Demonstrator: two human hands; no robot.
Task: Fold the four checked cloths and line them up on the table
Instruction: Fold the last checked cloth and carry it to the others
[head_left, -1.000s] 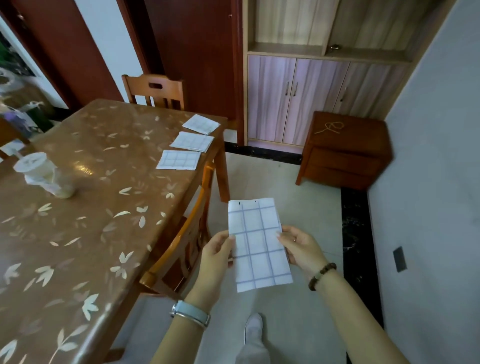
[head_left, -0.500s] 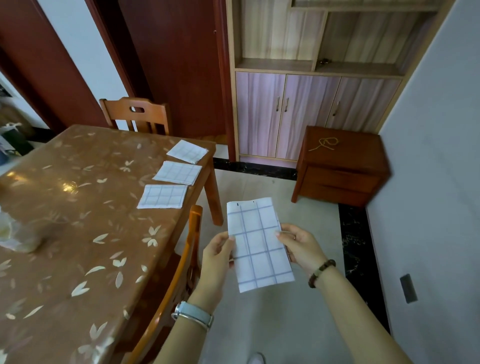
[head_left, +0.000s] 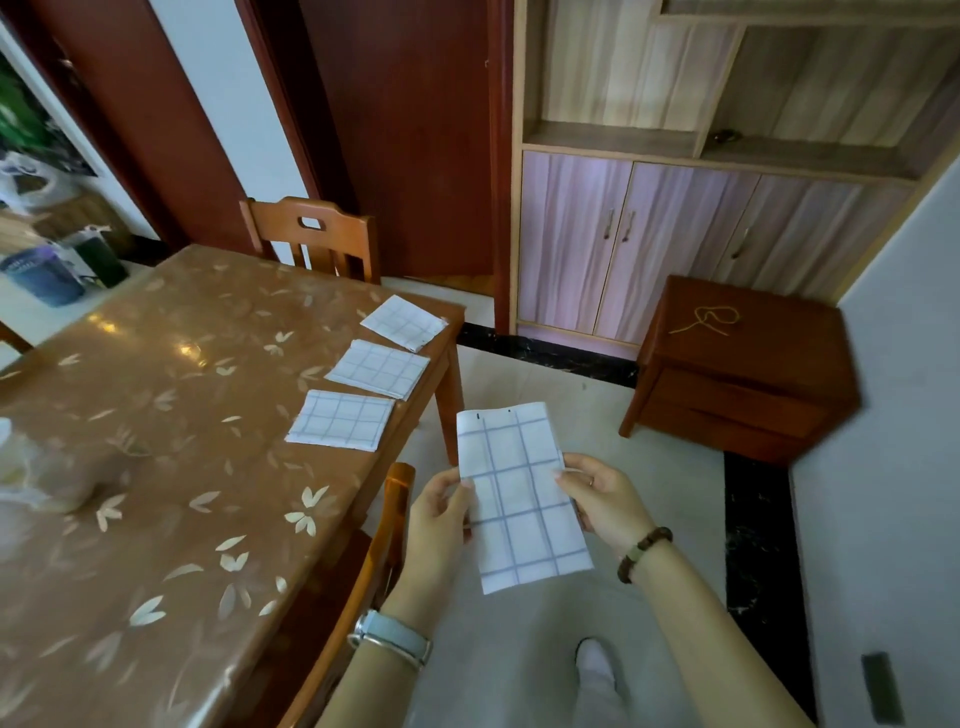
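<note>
Barely any change from half a second ago: left hand (head_left: 439, 525) and right hand (head_left: 605, 506) keep the same grip, and the long checked cloth (head_left: 519, 499) sits at almost the same spot, lower centre of the frame. The view has shifted, so the desk (head_left: 156, 415) and its row of cloths sit lower in the frame, more clutter shows at the upper left edge, and a foot in white (head_left: 595, 665) is now well inside the bottom edge. The long checked cloth is folded to a narrow strip and held upright in the air over the floor, right of the desk edge, not touching it. Left fingers pinch its left edge near the middle, thumb on the front. Right fingers pinch the right edge at about the same height, thumb on the front, the others behind. Both palms face inward, with a wristwatch (head_left: 392, 636) on the left wrist and a bead bracelet (head_left: 644, 551) on the right. Three folded cloths lie in a diagonal line near the desk's far right corner: near folded cloth (head_left: 340, 426), middle folded cloth (head_left: 378, 368), far folded cloth (head_left: 404, 322). None of the three touches another.
</note>
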